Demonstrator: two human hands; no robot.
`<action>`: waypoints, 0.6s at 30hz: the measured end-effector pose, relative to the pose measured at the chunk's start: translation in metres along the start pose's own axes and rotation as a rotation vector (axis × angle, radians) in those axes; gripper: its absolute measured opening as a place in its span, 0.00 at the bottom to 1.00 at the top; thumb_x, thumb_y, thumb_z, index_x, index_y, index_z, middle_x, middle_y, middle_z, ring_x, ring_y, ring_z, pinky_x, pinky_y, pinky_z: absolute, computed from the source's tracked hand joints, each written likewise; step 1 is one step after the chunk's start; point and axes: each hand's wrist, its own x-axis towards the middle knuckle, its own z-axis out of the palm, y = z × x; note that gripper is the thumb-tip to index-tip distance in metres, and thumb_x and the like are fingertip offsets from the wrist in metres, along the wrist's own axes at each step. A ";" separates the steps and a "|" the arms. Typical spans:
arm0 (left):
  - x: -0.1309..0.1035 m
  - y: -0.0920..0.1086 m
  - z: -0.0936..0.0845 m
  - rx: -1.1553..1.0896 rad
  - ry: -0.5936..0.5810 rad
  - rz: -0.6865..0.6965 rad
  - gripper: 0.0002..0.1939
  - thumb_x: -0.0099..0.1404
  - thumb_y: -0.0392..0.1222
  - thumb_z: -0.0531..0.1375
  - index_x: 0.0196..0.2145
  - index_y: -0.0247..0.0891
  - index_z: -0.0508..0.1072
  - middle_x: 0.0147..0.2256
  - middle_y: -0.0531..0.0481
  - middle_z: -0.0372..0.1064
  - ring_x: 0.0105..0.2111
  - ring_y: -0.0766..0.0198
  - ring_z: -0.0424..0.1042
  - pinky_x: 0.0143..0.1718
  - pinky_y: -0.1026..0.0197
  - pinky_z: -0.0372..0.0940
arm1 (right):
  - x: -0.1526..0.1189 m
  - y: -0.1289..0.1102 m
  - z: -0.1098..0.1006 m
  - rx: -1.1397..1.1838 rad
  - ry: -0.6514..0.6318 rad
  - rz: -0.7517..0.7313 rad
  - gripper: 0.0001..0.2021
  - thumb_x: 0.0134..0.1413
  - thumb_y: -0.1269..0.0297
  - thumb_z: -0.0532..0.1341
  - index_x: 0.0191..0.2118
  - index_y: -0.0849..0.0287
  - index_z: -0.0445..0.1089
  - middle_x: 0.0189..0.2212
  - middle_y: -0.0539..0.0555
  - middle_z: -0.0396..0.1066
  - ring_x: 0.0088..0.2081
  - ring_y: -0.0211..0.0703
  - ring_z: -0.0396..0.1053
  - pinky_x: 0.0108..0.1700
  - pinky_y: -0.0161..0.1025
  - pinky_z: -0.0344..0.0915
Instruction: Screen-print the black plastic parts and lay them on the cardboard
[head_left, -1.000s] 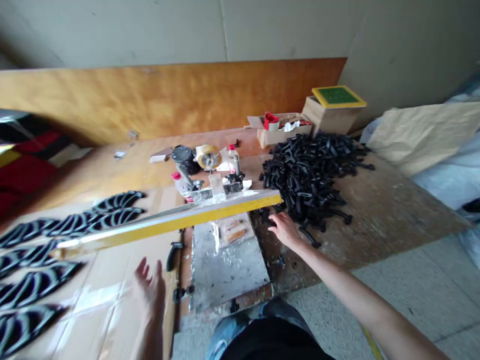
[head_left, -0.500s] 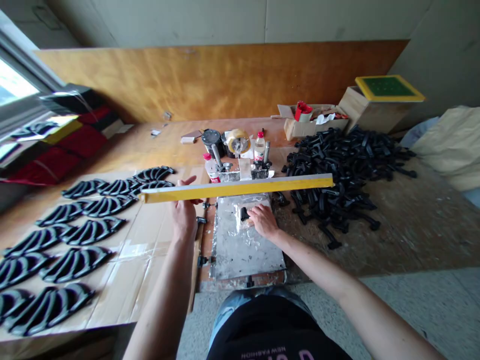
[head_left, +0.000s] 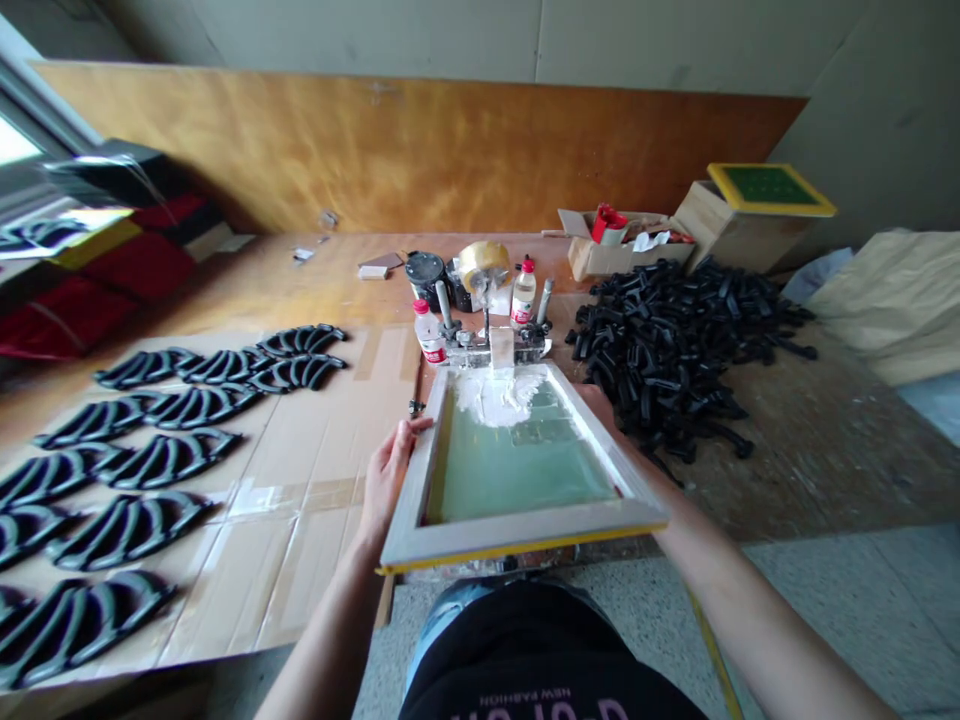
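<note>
A screen printing frame (head_left: 525,530) lies lowered over the base plate, sloping toward me. Its green mesh (head_left: 517,470) carries a smear of white ink (head_left: 499,398) at the far end, below an upright pale blade. My left hand (head_left: 390,465) grips the frame's left side, fingers closed at the edge. My right hand (head_left: 596,405) is beside the far right edge, its fingers mostly hidden behind the frame. Whatever lies on the plate beneath is covered by the screen. Behind the frame stands the metal hinge clamp (head_left: 469,352).
Several black ribbed, fan-shaped groups of parts (head_left: 131,525) lie on cardboard at left. A heap of black plastic parts (head_left: 660,350) is at right. Bottles with red caps (head_left: 523,292), a black tub (head_left: 425,278) and a tape roll (head_left: 484,265) stand behind. An open carton (head_left: 630,245) sits farther back.
The screen frame has swung down from its raised position and now covers the plate and the small black part. My right hand has moved from that part to the frame's right side.
</note>
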 end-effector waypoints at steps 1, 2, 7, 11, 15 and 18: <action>-0.006 -0.012 -0.001 0.018 -0.030 -0.047 0.32 0.61 0.66 0.56 0.46 0.36 0.78 0.34 0.48 0.74 0.30 0.63 0.69 0.30 0.63 0.62 | 0.006 0.004 -0.007 -0.008 0.036 0.062 0.14 0.66 0.62 0.55 0.52 0.60 0.71 0.47 0.60 0.73 0.49 0.50 0.71 0.52 0.51 0.68; -0.010 -0.025 0.000 0.019 -0.055 -0.090 0.32 0.60 0.66 0.58 0.50 0.36 0.76 0.34 0.49 0.74 0.29 0.64 0.68 0.29 0.64 0.62 | 0.013 0.003 -0.013 0.004 0.082 0.081 0.15 0.66 0.64 0.55 0.54 0.60 0.70 0.48 0.62 0.72 0.51 0.52 0.70 0.55 0.52 0.66; -0.008 -0.079 0.013 0.016 -0.067 -0.155 0.40 0.57 0.61 0.62 0.62 0.37 0.64 0.29 0.53 0.71 0.26 0.63 0.68 0.27 0.63 0.63 | 0.054 -0.058 -0.008 0.075 0.087 -0.267 0.29 0.55 0.67 0.65 0.62 0.60 0.61 0.60 0.62 0.62 0.61 0.53 0.59 0.62 0.48 0.58; -0.001 -0.094 0.017 0.081 -0.026 -0.161 0.35 0.57 0.59 0.62 0.57 0.39 0.69 0.31 0.50 0.74 0.30 0.61 0.72 0.30 0.61 0.66 | 0.064 -0.094 0.014 -0.059 -0.201 -0.323 0.11 0.58 0.70 0.62 0.47 0.62 0.70 0.45 0.60 0.72 0.48 0.49 0.67 0.52 0.43 0.64; -0.002 -0.094 0.017 0.084 0.014 -0.171 0.30 0.57 0.56 0.63 0.54 0.40 0.72 0.36 0.47 0.76 0.35 0.58 0.75 0.35 0.60 0.68 | 0.030 -0.094 0.022 -0.154 -0.253 -0.396 0.07 0.58 0.75 0.56 0.39 0.63 0.71 0.39 0.61 0.73 0.45 0.49 0.67 0.49 0.43 0.63; -0.004 -0.093 0.018 0.047 0.037 -0.183 0.29 0.56 0.55 0.64 0.53 0.40 0.73 0.36 0.47 0.76 0.37 0.56 0.75 0.37 0.59 0.69 | 0.001 -0.087 0.011 -0.097 -0.295 -0.614 0.08 0.55 0.77 0.55 0.37 0.63 0.71 0.37 0.60 0.72 0.42 0.49 0.66 0.45 0.41 0.62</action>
